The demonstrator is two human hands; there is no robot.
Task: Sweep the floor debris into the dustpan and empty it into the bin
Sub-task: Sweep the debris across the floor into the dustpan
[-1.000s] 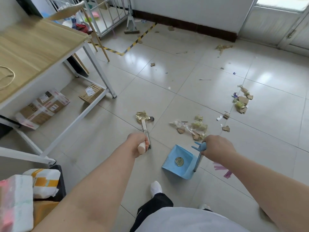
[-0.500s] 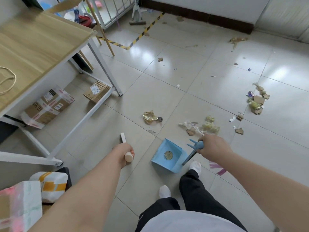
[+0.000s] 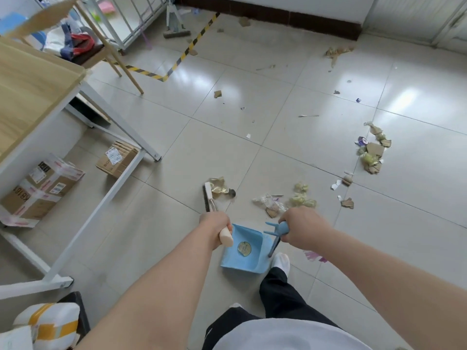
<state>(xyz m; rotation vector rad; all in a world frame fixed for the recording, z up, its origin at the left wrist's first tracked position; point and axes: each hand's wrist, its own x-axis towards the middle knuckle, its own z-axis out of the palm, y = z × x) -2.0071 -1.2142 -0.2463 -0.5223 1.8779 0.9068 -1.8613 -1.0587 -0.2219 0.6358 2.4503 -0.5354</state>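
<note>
Barely begun — left hand (image 3: pixel 214 223) grips the cream-handled bristle brush (image 3: pixel 208 197), right hand (image 3: pixel 303 228) holds the blue plastic dustpan (image 3: pixel 237 261) — crumpled paper scraps (image 3: pixel 302 200) lie unswept.

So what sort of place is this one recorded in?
Probably a workroom or storeroom: taped shipping boxes under a white-framed table, yellow-black hazard tape on the tiled floor.

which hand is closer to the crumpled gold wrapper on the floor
Left. The left hand, gripping the brush, is just below the gold wrapper in the view. The right hand, holding the dustpan handle, sits farther off to its right.
</note>
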